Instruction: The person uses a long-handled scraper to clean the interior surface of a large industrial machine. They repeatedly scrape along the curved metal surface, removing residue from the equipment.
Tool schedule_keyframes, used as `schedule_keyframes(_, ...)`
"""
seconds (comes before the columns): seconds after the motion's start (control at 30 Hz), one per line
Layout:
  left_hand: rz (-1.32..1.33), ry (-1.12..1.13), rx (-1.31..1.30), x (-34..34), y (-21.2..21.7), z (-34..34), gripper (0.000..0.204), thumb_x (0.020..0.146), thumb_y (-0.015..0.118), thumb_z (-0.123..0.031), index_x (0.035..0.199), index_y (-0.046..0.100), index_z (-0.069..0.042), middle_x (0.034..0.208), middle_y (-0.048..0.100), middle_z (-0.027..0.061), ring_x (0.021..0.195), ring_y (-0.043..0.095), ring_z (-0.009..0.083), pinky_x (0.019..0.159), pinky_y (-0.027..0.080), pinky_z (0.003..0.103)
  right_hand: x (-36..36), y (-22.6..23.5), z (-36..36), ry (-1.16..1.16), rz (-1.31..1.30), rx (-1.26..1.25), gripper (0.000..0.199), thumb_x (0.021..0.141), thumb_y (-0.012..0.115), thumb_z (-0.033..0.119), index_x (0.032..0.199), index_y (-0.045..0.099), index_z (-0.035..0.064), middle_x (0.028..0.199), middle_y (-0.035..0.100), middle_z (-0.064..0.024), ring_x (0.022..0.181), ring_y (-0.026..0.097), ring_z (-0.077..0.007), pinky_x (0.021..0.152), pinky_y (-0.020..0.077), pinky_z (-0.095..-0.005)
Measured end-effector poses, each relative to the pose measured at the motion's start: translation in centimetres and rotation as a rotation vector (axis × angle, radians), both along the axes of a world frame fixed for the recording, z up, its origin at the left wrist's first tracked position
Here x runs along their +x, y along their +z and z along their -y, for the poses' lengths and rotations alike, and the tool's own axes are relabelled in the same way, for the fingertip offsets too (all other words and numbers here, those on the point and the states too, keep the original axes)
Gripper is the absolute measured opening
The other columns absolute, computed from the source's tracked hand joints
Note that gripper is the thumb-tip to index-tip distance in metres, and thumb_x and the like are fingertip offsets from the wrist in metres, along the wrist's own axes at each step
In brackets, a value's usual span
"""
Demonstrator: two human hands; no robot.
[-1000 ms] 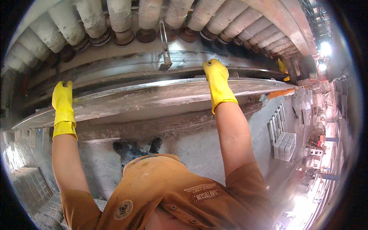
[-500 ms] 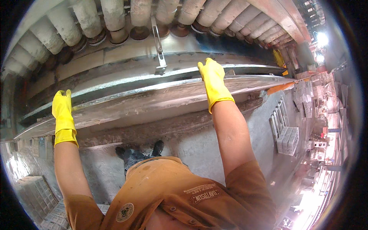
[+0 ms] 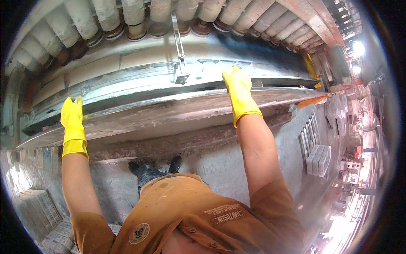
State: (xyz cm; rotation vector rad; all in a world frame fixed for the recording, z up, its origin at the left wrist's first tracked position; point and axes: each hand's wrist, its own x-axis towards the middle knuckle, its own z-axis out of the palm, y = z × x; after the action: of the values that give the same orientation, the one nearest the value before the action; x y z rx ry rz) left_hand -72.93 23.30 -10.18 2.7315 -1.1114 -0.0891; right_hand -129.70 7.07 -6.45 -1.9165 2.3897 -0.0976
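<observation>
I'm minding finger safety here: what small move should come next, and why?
Perhaps ease the right hand back slightly: it appears to reach past the long metal ledge and over the dark gap behind it, though contact is unclear.

Along the long metal ledge [image 3: 160,109], a hand could pass between the left hand [image 3: 72,116] and the right hand [image 3: 239,88]. Just beyond the ledge runs a narrow dark gap [image 3: 127,100]; past it a slotted bracket [image 3: 182,64] obstructs, and farthest from the ledge thick cylinders [image 3: 134,13] crowd the way.
</observation>
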Motion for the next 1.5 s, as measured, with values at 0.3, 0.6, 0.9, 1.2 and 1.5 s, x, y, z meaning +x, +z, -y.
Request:
schedule_keyframes(0.3, 0.040, -0.016, -0.032, -0.4, 0.5, -0.7, 0.056, 0.097, 0.061, -0.051, 0.132, 0.067, -0.008, 0.134, 0.068, 0.0180, 0.126, 0.063, 0.0372, 0.106, 0.049, 0.047, -1.4, -1.9, -0.6, 0.142, 0.009, -0.197, 0.050, 0.092, 0.063, 0.050, 0.122, 0.069, 0.0098, 0.117, 0.073, -0.0207, 0.111, 0.069, -0.0403, 0.097, 0.0518, -0.0508)
schedule_keyframes(0.6, 0.044, 0.064, -0.075, -1.5, 1.2, -1.0, 0.047, 0.096, 0.065, -0.049, 0.124, 0.070, -0.010, 0.123, 0.073, 0.0160, 0.117, 0.068, 0.0359, 0.099, 0.053, 0.046, -0.7, -1.5, 0.3, 0.057, -0.056, -0.028, 0.064, 0.093, 0.062, 0.053, 0.141, 0.062, 0.0111, 0.133, 0.068, -0.0199, 0.125, 0.064, -0.0367, 0.105, 0.0488, -0.0475)
schedule_keyframes(0.9, 0.025, 0.104, -0.054, -2.1, 1.9, -0.7, 0.041, 0.096, 0.066, -0.048, 0.111, 0.072, -0.010, 0.114, 0.074, 0.0155, 0.111, 0.069, 0.0367, 0.093, 0.054, 0.047, -0.7, -1.4, 0.6, 0.021, -0.034, 0.008, 0.067, 0.092, 0.063, 0.052, 0.142, 0.062, 0.0075, 0.131, 0.069, -0.0213, 0.123, 0.064, -0.0380, 0.105, 0.0491, -0.0468)
schedule_keyframes(1.2, -0.023, 0.114, -0.021, -2.3, 3.0, -0.5, 0.041, 0.097, 0.065, -0.047, 0.113, 0.072, -0.009, 0.115, 0.073, 0.0156, 0.113, 0.069, 0.0355, 0.097, 0.054, 0.046, -1.5, -2.2, 1.5, 0.050, -0.052, -0.021, 0.067, 0.094, 0.065, 0.051, 0.144, 0.060, 0.0072, 0.133, 0.068, -0.0219, 0.119, 0.068, -0.0375, 0.101, 0.0511, -0.0458)
schedule_keyframes(1.5, -0.067, 0.117, 0.008, -1.7, 3.1, -0.6, 0.042, 0.098, 0.065, -0.048, 0.114, 0.072, -0.010, 0.118, 0.073, 0.0157, 0.115, 0.068, 0.0352, 0.099, 0.054, 0.045, -0.7, -1.5, 1.3, -0.017, 0.066, 0.040, 0.065, 0.094, 0.066, 0.048, 0.144, 0.060, 0.0068, 0.130, 0.070, -0.0219, 0.117, 0.068, -0.0365, 0.100, 0.0525, -0.0441)
